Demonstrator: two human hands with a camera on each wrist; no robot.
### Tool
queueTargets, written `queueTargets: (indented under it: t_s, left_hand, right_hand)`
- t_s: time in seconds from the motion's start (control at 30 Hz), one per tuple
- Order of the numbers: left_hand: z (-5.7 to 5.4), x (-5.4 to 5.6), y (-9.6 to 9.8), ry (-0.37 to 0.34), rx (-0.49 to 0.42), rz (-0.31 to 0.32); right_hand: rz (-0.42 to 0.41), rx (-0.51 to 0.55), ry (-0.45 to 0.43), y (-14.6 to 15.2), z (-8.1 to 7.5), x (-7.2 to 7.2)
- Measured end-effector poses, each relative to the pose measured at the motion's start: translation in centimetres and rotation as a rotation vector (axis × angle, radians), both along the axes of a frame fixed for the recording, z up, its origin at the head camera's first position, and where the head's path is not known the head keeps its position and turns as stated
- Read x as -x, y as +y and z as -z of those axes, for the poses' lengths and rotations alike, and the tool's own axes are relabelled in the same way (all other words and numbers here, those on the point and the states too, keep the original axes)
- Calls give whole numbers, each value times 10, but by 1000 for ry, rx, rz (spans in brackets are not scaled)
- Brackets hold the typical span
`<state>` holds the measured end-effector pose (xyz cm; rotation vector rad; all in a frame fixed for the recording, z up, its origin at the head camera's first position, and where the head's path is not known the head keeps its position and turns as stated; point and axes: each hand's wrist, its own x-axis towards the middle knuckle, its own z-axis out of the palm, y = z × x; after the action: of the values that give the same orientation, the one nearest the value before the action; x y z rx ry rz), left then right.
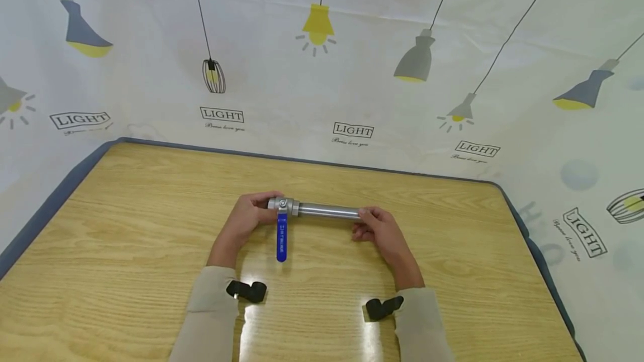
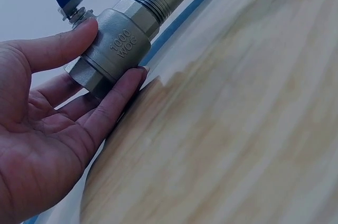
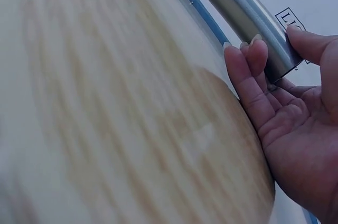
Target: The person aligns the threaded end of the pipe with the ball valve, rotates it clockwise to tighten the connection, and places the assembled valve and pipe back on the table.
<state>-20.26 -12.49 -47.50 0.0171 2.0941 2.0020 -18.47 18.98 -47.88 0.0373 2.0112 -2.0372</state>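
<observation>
A steel ball valve (image 1: 289, 205) with a blue lever handle (image 1: 282, 239) is joined at its right end to a straight metal pipe (image 1: 328, 211). My left hand (image 1: 242, 221) grips the valve body, thumb near the lever's stem and fingers beneath. "1000 WOG" reads on the valve (image 2: 120, 43) in the left wrist view, and some threads show where the pipe enters it. My right hand (image 1: 386, 234) holds the pipe's free end between thumb and fingers; this end of the pipe (image 3: 259, 28) also shows in the right wrist view. The lever points toward me.
A wood-grain table (image 1: 312, 306) with a dark blue edge lies under the hands. Behind and beside it hangs a white cloth (image 1: 282, 60) printed with lamps and the word LIGHT. A black strap device (image 1: 247, 290) sits on the left sleeve, another (image 1: 383, 307) on the right.
</observation>
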Motion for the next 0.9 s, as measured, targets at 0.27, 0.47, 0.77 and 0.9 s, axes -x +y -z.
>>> queueTargets:
  t_s: [0.27,0.47,0.77,0.9]
  left_hand:
    - [-1,-1,0,-9,0,4]
    - [-1,-1,0,-12,11,-6]
    - [-1,-1,0,-35,4,-6]
    - [-3,-1,0,-30,8,-7]
  right_hand:
    - [-9,28,-13,0,0,-1]
    - [-32,68,-12,1,-4,-2]
    - [-10,38,-50,0,-4,-1]
    - [-4,42,-43,-1,-4,0]
